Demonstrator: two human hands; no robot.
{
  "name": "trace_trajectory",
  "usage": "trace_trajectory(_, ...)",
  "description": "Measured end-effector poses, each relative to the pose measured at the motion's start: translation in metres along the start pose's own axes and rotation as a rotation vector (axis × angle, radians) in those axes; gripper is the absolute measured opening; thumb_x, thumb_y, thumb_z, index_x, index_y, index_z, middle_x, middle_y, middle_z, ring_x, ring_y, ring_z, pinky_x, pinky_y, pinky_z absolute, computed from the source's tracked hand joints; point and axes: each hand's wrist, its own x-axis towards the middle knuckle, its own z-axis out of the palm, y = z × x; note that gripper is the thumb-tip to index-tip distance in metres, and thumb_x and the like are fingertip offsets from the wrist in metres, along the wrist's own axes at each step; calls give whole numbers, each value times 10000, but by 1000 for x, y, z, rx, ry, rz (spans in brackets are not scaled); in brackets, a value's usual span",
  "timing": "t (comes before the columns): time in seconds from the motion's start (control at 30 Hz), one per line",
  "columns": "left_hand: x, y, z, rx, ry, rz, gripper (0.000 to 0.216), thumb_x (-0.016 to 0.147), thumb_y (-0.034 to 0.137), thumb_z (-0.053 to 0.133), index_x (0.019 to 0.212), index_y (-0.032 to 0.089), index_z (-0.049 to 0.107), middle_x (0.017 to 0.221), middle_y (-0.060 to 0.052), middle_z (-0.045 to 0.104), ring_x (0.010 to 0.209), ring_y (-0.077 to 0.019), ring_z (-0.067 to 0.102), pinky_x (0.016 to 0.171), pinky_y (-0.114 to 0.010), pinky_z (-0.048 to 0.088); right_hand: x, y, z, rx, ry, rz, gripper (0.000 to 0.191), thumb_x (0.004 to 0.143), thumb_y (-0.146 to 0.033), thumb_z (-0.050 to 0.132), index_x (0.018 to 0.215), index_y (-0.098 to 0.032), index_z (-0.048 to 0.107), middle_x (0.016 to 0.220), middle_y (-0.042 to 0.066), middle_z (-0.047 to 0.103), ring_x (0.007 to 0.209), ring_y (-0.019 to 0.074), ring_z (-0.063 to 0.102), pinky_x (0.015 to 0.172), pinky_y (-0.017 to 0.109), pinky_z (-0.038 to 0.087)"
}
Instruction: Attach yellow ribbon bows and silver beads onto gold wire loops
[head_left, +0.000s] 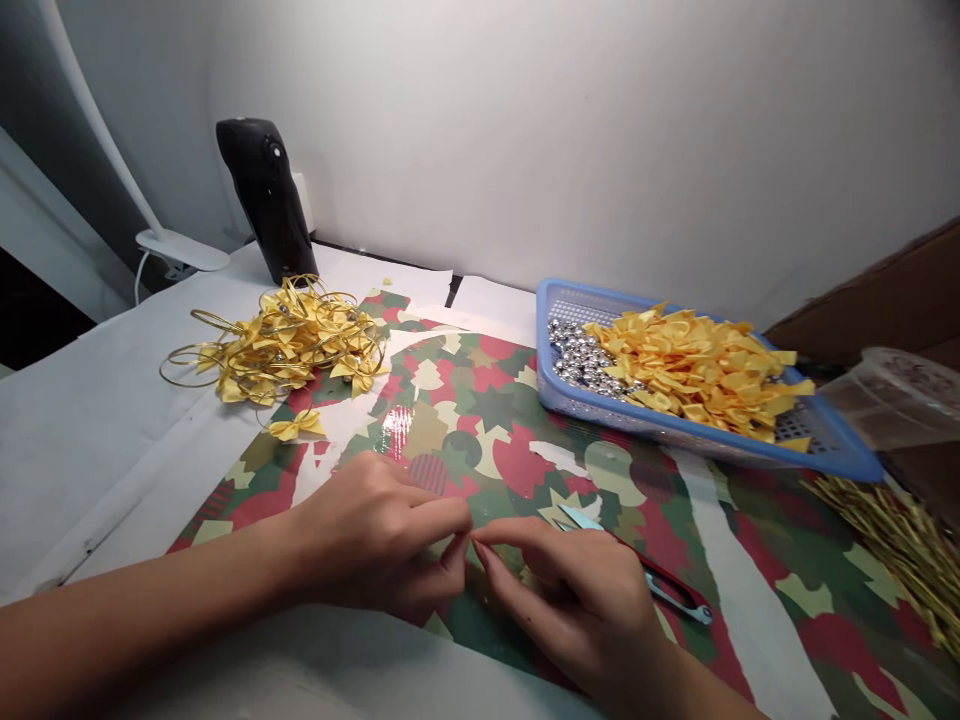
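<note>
Over the patterned green, red and cream sheet (487, 380), my left hand (382, 535) and my right hand (577, 600) meet at their fingertips. Thumb and forefinger of each are pinched together; whatever lies between them is too small or hidden to make out. Partly behind my right hand lies a pair of thread snips (679, 597) with pale blue blades. Beyond my left hand is a pile of yellow ribbon bows on gold wire rings (292, 345), with one bow (296, 426) at its near edge.
A blue plastic basket (551, 385) at the right holds loose yellow ribbon pieces (690, 365) and silver beads (581, 360). Gold wire stems (892, 545) lie at the right edge, near a clear plastic tub (892, 405). A black bottle (268, 205) and white lamp base (184, 250) stand far left.
</note>
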Motion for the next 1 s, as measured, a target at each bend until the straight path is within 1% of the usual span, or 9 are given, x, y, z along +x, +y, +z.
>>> trace_trajectory(0.07,0,0,0,-8,17,-12,196,768,109,481,606,193,551,400,87,485,339,-89,352,347,-274,241,1,0,-1,9,9,17,117,877,-146,528,837,-162,636,428,-105,395,331,61,291,324,194,265)
trace_trajectory(0.13,1,-1,-1,-11,31,-22,184,763,109,482,621,193,565,399,91,482,341,-89,343,345,-273,241,1,-1,-1,24,9,31,118,870,-136,530,828,-152,639,446,-117,268,348,67,249,327,193,255)
trace_trajectory(0.23,1,-1,-1,-13,47,-29,175,760,113,487,629,196,568,398,93,479,344,-90,343,347,-270,240,1,-2,-1,49,11,58,112,858,-123,538,810,-137,638,529,-103,180,371,68,213,328,204,220)
trace_trajectory(0.33,2,-1,-2,-18,55,-30,163,758,114,491,643,196,573,400,92,488,342,-86,358,355,-262,243,0,-1,-1,70,11,69,99,853,-113,547,821,-139,636,561,-93,161,378,67,206,333,208,205)
trace_trajectory(0.53,3,-2,-3,-22,67,-35,162,763,122,490,642,200,565,391,98,475,334,-81,358,357,-248,249,0,0,-1,81,21,108,105,849,-123,545,823,-180,629,537,-97,168,378,75,213,329,208,204)
trace_trajectory(0.73,4,-3,-3,-34,83,-45,145,758,113,507,658,199,567,385,106,450,332,-81,351,357,-243,258,3,-1,-3,100,43,112,106,840,-118,541,805,-169,627,537,-93,165,374,72,203,329,202,188)
trace_trajectory(0.87,4,-2,-5,-61,75,-51,135,748,112,500,666,197,566,402,101,454,344,-83,356,360,-245,261,3,-1,-3,89,30,121,109,844,-127,540,805,-166,634,523,-96,168,377,73,204,333,203,184)
trace_trajectory(0.93,4,-1,-7,-100,58,-78,113,735,119,496,713,185,585,423,97,458,357,-86,362,359,-244,267,2,0,-3,82,24,120,110,844,-126,544,798,-156,639,530,-95,166,379,72,202,335,205,183)
trace_trajectory(1.0,5,0,-8,-152,25,-115,118,729,144,508,798,163,601,480,83,494,381,-88,386,363,-236,291,1,0,-3,80,22,122,110,841,-128,546,790,-155,640,535,-94,162,381,74,197,336,207,183)
